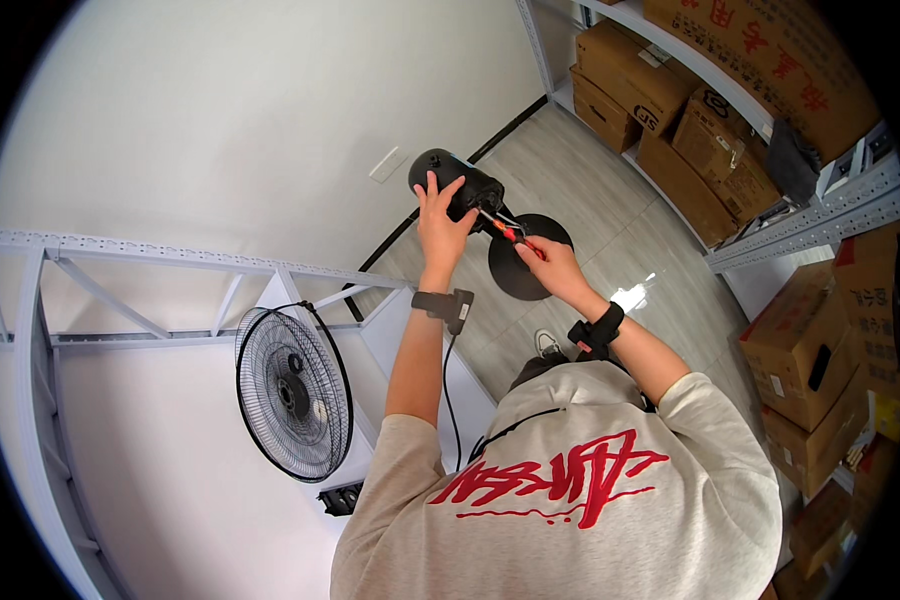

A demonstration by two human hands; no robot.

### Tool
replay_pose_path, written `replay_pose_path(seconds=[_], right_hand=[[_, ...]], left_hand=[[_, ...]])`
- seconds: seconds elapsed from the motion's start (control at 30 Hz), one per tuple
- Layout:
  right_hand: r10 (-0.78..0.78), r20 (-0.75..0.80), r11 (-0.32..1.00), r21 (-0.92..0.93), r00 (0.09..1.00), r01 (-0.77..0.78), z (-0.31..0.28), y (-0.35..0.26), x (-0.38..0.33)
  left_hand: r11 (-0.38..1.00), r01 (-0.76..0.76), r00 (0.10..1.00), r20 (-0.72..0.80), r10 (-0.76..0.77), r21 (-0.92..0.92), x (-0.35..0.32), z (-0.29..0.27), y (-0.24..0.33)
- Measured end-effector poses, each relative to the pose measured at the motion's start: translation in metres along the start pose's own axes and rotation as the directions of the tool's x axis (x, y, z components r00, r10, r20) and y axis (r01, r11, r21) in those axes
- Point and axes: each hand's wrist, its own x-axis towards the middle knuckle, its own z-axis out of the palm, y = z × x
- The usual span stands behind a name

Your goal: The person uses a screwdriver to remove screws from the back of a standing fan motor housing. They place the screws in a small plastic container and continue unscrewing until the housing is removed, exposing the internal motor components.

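The black motor housing of a stand fan (433,172) is tilted close to the wall. My left hand (440,225) grips its near side, fingers apart on the shell and thumb by the end. A screwdriver with a red and black handle (510,234) is closed in my right hand (555,268). Its shaft points up and left at the end of the housing; the exact spot the tip meets is too small to tell. Beneath the screwdriver, on the floor, lies the fan's round black base (510,275).
On the white shelf (170,450) at left stands a round wire fan grille (295,400), with a small black object (340,498) near it. Racks of cardboard boxes (630,75) line the right. A wall socket plate (388,164) is beside the housing. My shoe (547,343) shows below.
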Motion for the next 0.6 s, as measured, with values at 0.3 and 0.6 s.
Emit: replay_pose_path(seconds=[0.3, 0.6], right_hand=[[0.229, 0.421, 0.700, 0.555, 0.878, -0.449, -0.011, -0.006, 0.005], [0.213, 0.569, 0.469, 0.653, 0.794, -0.594, -0.027, -0.019, 0.006]], left_hand=[[1.000, -0.023, 1.000, 0.000, 0.023, 0.000, 0.003, 0.000, -0.002], [1.000, -0.008, 1.000, 0.008, 0.009, -0.010, 0.004, -0.001, -0.001]])
